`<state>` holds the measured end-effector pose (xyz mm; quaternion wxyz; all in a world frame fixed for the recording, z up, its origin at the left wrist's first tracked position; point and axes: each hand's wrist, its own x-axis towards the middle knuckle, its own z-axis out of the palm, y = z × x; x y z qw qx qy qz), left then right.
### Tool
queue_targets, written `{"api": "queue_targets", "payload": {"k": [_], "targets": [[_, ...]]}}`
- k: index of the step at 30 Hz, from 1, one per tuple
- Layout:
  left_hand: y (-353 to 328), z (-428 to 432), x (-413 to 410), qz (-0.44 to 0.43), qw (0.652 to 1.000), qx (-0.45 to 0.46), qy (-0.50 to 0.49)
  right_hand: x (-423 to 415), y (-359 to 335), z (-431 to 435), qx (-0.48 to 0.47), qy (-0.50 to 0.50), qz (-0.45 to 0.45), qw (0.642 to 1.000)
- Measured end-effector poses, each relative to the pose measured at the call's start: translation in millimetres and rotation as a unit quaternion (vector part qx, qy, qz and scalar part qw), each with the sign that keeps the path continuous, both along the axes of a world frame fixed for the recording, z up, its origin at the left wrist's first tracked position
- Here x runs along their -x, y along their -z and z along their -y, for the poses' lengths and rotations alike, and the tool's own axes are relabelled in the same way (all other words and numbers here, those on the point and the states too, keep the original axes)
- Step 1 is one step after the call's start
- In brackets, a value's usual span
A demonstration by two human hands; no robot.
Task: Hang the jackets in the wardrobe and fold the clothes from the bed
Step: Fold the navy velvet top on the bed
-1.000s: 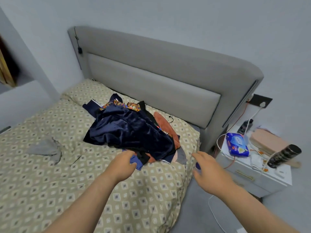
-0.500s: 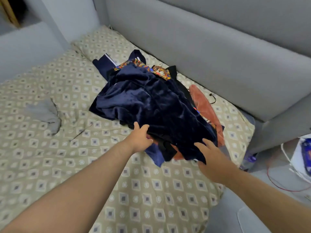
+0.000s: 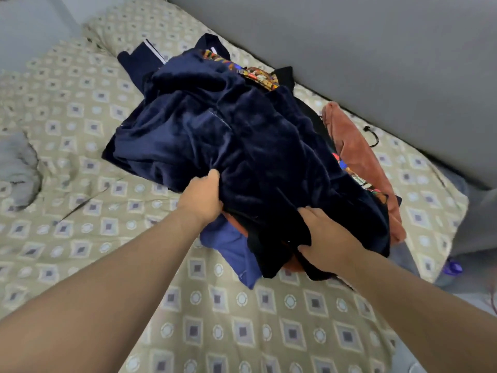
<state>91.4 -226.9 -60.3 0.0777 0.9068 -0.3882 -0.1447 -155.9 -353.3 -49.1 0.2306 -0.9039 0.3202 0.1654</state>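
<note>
Centrally, the left hand (image 3: 200, 200) grips the near edge of a navy garment (image 3: 242, 135), thumb on top and fingers hidden beneath the fabric. At 4 o'clock from it, the right hand (image 3: 326, 240) holds a fold of black cloth (image 3: 269, 254) between thumb and curled fingers; both forearms enter from the lower edge. The navy garment crowns a heap of clothes lying on the bed cover (image 3: 80, 109), at 12 o'clock from the hands. A blue cloth (image 3: 231, 246) protrudes from under the heap between the two wrists. A rust-coloured garment (image 3: 357, 162) lies at 2 o'clock along the heap's far side, and a bright patterned fabric (image 3: 258, 75) shows at 12 o'clock. Beyond, the grey headboard (image 3: 376, 63) runs from 12 to 3 o'clock. A pillow (image 3: 129, 25) sits at 11 o'clock; a crumpled grey cloth (image 3: 16, 168) lies well apart at 9 o'clock.
</note>
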Motion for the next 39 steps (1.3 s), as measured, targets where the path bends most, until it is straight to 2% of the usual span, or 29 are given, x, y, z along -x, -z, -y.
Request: {"api": "queue_targets", "payload": {"k": [2,4,9,11,14,16,20,25,29,32,36,38,39], "targets": [[2,2,-1,0.066,0.997,0.001,0.028,-7,6,0,0.028,0.006,-0.006,1.0],[11,1,-5,0.093,0.993,-0.006,0.075,-14,10,-4,0.023,0.044,0.01,0.999],[21,-22,-4,0.157,0.97,0.074,0.169,-14,19,-14,-0.031,0.125,0.049,0.99],[13,-33,4,0.12,0.972,0.105,0.174,-11,19,-27,-0.068,0.155,0.084,0.982],[-5,-50,17,0.029,0.988,0.127,0.087,-1,14,-58,-0.108,0.182,0.116,0.97],[-17,-64,25,0.006,0.99,0.129,0.049,13,9,-82,-0.113,0.186,0.129,0.967],[-37,-93,45,-0.022,0.991,0.109,0.076,40,2,-120,-0.132,0.21,0.135,0.959],[-41,-154,86,-0.074,0.988,0.038,0.133,87,-5,-171,-0.126,0.269,0.165,0.941],[-28,-199,112,-0.066,0.989,-0.01,0.135,124,-9,-209,-0.106,0.274,0.159,0.943],[-20,-220,127,-0.078,0.988,-0.014,0.131,150,0,-232,-0.095,0.247,0.133,0.955],[3,-249,144,-0.103,0.987,-0.019,0.118,179,25,-257,-0.139,0.242,0.202,0.939],[19,-268,154,-0.088,0.987,-0.05,0.124,191,36,-271,-0.108,0.231,0.224,0.941],[27,-276,161,-0.071,0.987,-0.066,0.132,196,42,-280,-0.069,0.196,0.195,0.958]]}}
